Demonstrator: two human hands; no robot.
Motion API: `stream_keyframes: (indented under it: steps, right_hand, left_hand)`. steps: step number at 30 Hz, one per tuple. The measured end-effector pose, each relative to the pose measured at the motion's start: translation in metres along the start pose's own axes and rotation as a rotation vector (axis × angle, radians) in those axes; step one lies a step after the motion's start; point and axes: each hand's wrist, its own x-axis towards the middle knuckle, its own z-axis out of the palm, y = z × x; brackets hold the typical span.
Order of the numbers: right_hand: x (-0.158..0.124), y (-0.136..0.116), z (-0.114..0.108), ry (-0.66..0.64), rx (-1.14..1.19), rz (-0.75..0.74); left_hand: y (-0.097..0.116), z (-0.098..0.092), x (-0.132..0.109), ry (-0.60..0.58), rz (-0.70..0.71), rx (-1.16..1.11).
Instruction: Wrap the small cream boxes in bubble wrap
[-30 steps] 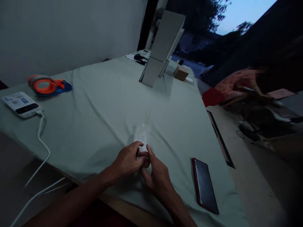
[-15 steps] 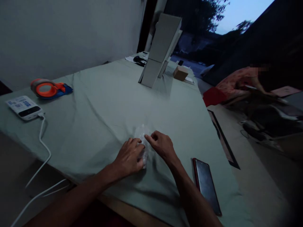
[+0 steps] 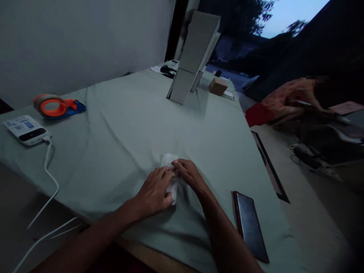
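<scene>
A small piece of clear bubble wrap [image 3: 170, 178] lies on the pale green cloth [image 3: 127, 125] near the table's front edge. My left hand [image 3: 155, 191] rests on its left side, fingers curled down onto it. My right hand [image 3: 189, 175] presses on its right side, fingers bent and fingertips on the wrap's upper part. Both hands touch the wrap and nearly meet over it. Much of the wrap is hidden under them.
A dark phone [image 3: 250, 225] lies at the front right. At the left are a white power bank [image 3: 26, 130] with a white cable [image 3: 48, 178] and an orange tape dispenser [image 3: 54, 105]. Upright grey cardboard [image 3: 193, 57] and a small brown box [image 3: 218, 86] stand at the back. A person [image 3: 287, 98] sits right.
My right hand moved from the near end of the wrap up to its far right side. The raised wrap now lies flatter on the cloth, and my left hand shifted onto it.
</scene>
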Motion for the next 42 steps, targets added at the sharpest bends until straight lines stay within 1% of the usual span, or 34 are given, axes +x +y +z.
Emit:
stream_keyframes:
  steps: [2,4,7,9,11,14,17,19,21,23,25,26,28,31,34,36,39,42]
  right_hand:
    - [0.002,0.006,0.003,-0.034,0.056,-0.015]
    - [0.002,0.013,0.003,-0.020,0.092,-0.006]
    - [0.001,0.028,-0.003,0.075,0.105,0.060]
    - [0.003,0.037,-0.007,0.140,0.100,0.120]
    - [0.006,0.043,-0.007,0.171,0.108,0.167]
    - [0.015,0.045,0.002,0.168,0.156,0.201]
    - [0.023,0.038,0.011,0.142,0.232,0.198]
    - [0.026,0.031,0.012,0.123,0.290,0.174]
    - [0.023,0.022,0.009,0.110,0.339,0.135]
    - [0.013,0.012,0.001,0.106,0.377,0.093]
    - [-0.003,0.002,-0.007,0.103,0.409,0.041]
    - [-0.012,-0.003,-0.010,0.102,0.428,-0.008]
    - [-0.034,-0.011,-0.012,0.127,0.375,-0.117]
    - [-0.066,-0.013,-0.003,0.179,0.273,-0.307]
    - [-0.089,-0.005,0.015,0.187,0.197,-0.410]
    - [-0.099,0.001,0.025,0.217,0.113,-0.491]
    - [-0.108,0.007,0.032,0.258,-0.040,-0.594]
    - [-0.111,0.008,0.033,0.214,-0.168,-0.649]
  left_hand:
    - [0.001,0.001,-0.002,0.016,0.052,0.057]
    - [0.003,0.000,-0.003,-0.032,0.075,0.086]
    - [0.005,-0.002,-0.002,-0.090,0.061,0.077]
    - [0.005,-0.003,-0.002,-0.087,0.048,0.048]
    - [0.005,-0.002,-0.003,-0.078,0.044,0.020]
    - [0.004,0.000,-0.004,-0.072,0.034,-0.013]
    - [0.002,0.001,-0.005,-0.058,0.037,-0.041]
    - [0.001,0.002,-0.006,-0.044,0.043,-0.061]
    - [0.000,0.002,-0.007,-0.026,0.036,-0.073]
    - [-0.001,0.003,-0.009,0.011,0.007,-0.065]
    - [-0.002,0.005,-0.011,0.076,-0.035,-0.032]
    - [-0.002,0.006,-0.013,0.112,-0.057,-0.011]
    - [-0.003,0.010,-0.016,0.175,-0.101,0.021]
    - [-0.004,0.015,-0.020,0.249,-0.166,0.008]
    - [-0.007,0.017,-0.023,0.308,-0.172,-0.066]
    - [-0.009,0.016,-0.024,0.284,-0.144,-0.110]
    - [-0.013,0.013,-0.024,0.172,-0.106,-0.153]
    - [-0.016,0.009,-0.022,0.117,-0.091,-0.208]
